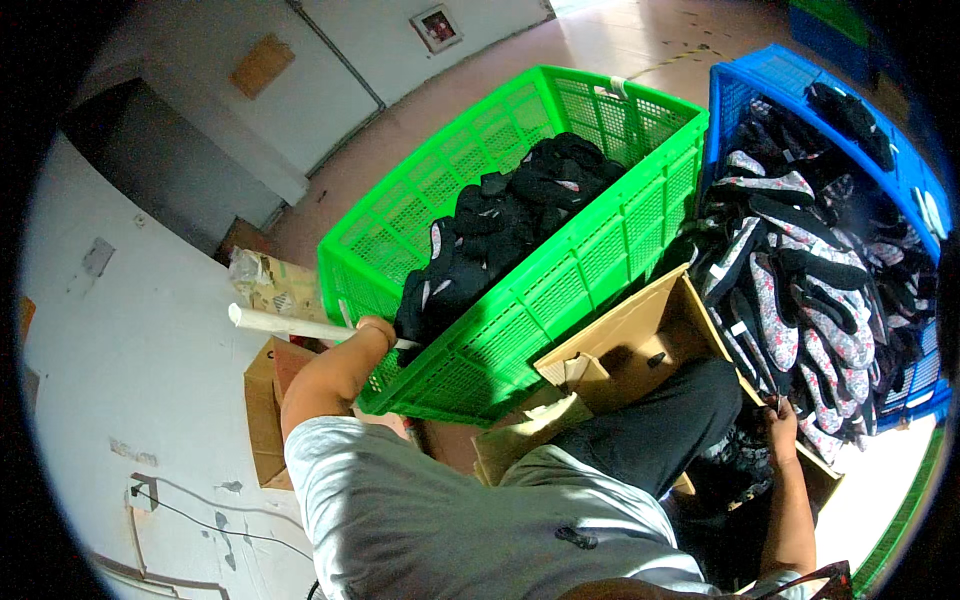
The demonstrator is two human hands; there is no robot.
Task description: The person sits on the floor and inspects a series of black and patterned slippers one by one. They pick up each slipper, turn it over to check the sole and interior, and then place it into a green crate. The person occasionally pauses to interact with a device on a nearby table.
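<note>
Slippers (785,310) with pale, pink-flecked floral insides and black uppers lie heaped in and over the near side of a blue crate (785,68); small white tags (739,328) show among them, their print too small to read. The right hand (783,425) is at the edge of an open cardboard box (655,315), just beside the heap; whether its fingers pinch something, I cannot tell. Dark items lie in the box's near end. Beside it, a green mesh crate (600,255) holds a pile of black footwear (530,215), and a whitish label (613,88) sits on its far rim. The left hand (377,332) is at that crate's near left corner, across a white roll (275,320); its grip is unclear. The grey shirt (440,510) bears a small dark mark (576,538).
</note>
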